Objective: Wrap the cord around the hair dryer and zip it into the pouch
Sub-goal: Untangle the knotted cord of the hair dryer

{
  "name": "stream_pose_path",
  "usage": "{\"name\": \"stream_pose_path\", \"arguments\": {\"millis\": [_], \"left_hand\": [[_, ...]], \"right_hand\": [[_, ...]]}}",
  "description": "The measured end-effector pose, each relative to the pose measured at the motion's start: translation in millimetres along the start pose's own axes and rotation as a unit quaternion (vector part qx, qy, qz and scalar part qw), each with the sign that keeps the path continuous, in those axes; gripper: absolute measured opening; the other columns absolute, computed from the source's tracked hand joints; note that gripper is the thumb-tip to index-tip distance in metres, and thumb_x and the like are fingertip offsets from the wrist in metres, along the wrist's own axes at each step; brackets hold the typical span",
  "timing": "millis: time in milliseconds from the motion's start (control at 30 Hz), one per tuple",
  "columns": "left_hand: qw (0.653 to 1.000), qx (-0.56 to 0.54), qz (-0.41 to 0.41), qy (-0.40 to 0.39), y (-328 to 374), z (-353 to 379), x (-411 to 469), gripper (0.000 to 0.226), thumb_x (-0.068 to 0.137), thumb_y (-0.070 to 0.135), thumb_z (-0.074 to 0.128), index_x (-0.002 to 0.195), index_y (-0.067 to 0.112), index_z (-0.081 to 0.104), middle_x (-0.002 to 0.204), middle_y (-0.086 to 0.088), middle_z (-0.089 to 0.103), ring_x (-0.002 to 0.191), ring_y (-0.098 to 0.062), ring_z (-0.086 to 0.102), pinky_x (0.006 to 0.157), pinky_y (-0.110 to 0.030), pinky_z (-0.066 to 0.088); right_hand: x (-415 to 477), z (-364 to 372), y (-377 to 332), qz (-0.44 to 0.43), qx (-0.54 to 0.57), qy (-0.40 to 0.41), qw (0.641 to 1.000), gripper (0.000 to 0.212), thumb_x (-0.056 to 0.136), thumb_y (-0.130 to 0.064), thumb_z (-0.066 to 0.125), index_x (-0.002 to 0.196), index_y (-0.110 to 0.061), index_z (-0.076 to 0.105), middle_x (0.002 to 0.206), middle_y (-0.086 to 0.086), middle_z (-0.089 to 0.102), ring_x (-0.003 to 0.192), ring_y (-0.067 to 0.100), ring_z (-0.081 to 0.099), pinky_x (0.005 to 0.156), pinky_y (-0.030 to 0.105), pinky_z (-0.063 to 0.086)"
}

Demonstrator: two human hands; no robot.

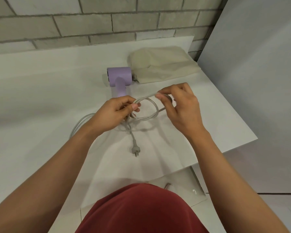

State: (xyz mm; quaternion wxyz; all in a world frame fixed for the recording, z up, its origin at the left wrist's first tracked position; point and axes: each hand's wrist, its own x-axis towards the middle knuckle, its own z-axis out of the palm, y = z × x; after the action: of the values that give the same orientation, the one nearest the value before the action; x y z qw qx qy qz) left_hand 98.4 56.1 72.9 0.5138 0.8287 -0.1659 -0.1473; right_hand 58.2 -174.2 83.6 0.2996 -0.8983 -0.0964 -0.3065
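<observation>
White table (40, 91) vs grey brick wall (91, 22); tiled floor (259, 212).

lilac hair dryer (119, 76) lies flat on the white worktop (40, 81), handle pointing toward the person, one end just beside a crumpled cream pouch (161, 64) near the far right corner. the left grip (114, 113) pinches gathered strands of the grey cord (157, 110) between thumb and fingers. the right grip (181, 106) pinches the same cord a little to the right. one loop hangs between them. another bend of cord lies on the worktop at left. the plug (135, 149) rests on the worktop, prongs toward the person.
</observation>
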Motion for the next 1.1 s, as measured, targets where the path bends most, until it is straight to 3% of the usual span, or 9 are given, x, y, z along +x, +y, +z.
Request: {"name": "stream_pose_path", "arguments": {"millis": [100,267,400,500,600,733,867,967,1100], "left_hand": [[1.000,0.016,0.009,0.007,-4,0,-1,0.020,0.104,0.035,0.059,0.105,0.022,0.074,0.101,0.007,0.078,0.097,-0.018,0.074,0.097,-0.049,0.056],[0.998,0.040,0.028,0.030,-4,5,5,0.018,0.106,0.028,0.057,0.109,0.023,0.074,0.094,0.012,0.078,0.090,-0.014,0.074,0.093,-0.045,0.058],[0.997,0.049,0.019,0.056,-5,8,8,0.019,0.106,0.023,0.055,0.112,0.020,0.074,0.086,0.005,0.075,0.074,-0.009,0.072,0.071,-0.016,0.055],[0.995,0.071,0.031,0.060,-2,14,9,0.020,0.106,0.023,0.056,0.112,0.017,0.074,0.086,0.005,0.075,0.068,-0.002,0.068,0.065,-0.007,0.047],[0.993,0.094,0.055,0.050,2,17,7,0.020,0.106,0.023,0.055,0.111,0.019,0.074,0.087,0.008,0.075,0.075,0.000,0.069,0.067,-0.006,0.046],[0.989,0.123,0.078,0.030,3,15,3,0.024,0.106,0.025,0.054,0.114,0.021,0.076,0.088,0.015,0.074,0.081,0.004,0.068,0.070,-0.007,0.047],[0.992,0.101,0.069,0.037,-2,13,0,0.027,0.107,0.033,0.052,0.123,0.029,0.073,0.097,0.014,0.075,0.086,0.006,0.068,0.070,-0.005,0.046],[0.995,0.069,0.058,0.038,-4,11,-2,0.027,0.108,0.035,0.050,0.123,0.029,0.072,0.099,0.012,0.076,0.085,0.004,0.069,0.070,-0.007,0.046],[0.994,0.071,0.068,0.036,-3,10,-2,0.022,0.107,0.031,0.054,0.119,0.025,0.071,0.098,0.011,0.077,0.091,0.005,0.071,0.080,-0.014,0.050]], "right_hand": [[3,-3,-9,0.058,0.070,0.059,0.994,0.015,0.103,-0.029,0.066,0.100,-0.015,0.068,0.098,-0.029,0.064,0.101,0.018,0.061,0.074,0.025,0.049],[3,1,-2,0.174,0.110,0.030,0.978,0.008,0.103,-0.039,0.064,0.101,-0.031,0.064,0.097,-0.025,0.067,0.098,0.014,0.063,0.074,0.017,0.044],[2,-5,10,0.039,-0.105,-0.020,0.994,0.028,0.100,-0.018,0.066,0.127,-0.017,0.068,0.126,-0.004,0.065,0.110,0.029,0.054,0.079,0.021,0.046],[4,-4,-7,-0.095,-0.169,-0.039,0.980,0.049,0.090,-0.003,0.066,0.138,-0.013,0.064,0.130,0.003,0.065,0.104,0.030,0.052,0.061,0.030,0.046],[7,3,-15,-0.169,-0.197,-0.108,0.960,0.041,0.088,-0.011,0.076,0.128,-0.014,0.070,0.116,-0.001,0.071,0.095,0.028,0.057,0.052,0.027,0.043],[11,12,-8,-0.140,-0.192,-0.142,0.961,0.011,0.093,-0.027,0.076,0.101,-0.020,0.079,0.092,-0.002,0.066,0.085,0.026,0.057,0.045,0.031,0.048],[13,7,-5,-0.113,-0.143,-0.090,0.979,0.018,0.096,-0.032,0.071,0.107,-0.022,0.081,0.093,-0.003,0.068,0.081,0.027,0.061,0.047,0.037,0.052],[16,1,-6,-0.073,-0.074,-0.031,0.994,0.020,0.099,-0.030,0.068,0.107,-0.017,0.081,0.093,0.000,0.070,0.079,0.023,0.064,0.059,0.041,0.057],[19,-6,-5,-0.006,0.010,0.060,0.998,0.014,0.097,-0.021,0.076,0.105,-0.011,0.082,0.091,0.003,0.071,0.068,-0.006,0.051,0.067,0.018,0.048]]}}
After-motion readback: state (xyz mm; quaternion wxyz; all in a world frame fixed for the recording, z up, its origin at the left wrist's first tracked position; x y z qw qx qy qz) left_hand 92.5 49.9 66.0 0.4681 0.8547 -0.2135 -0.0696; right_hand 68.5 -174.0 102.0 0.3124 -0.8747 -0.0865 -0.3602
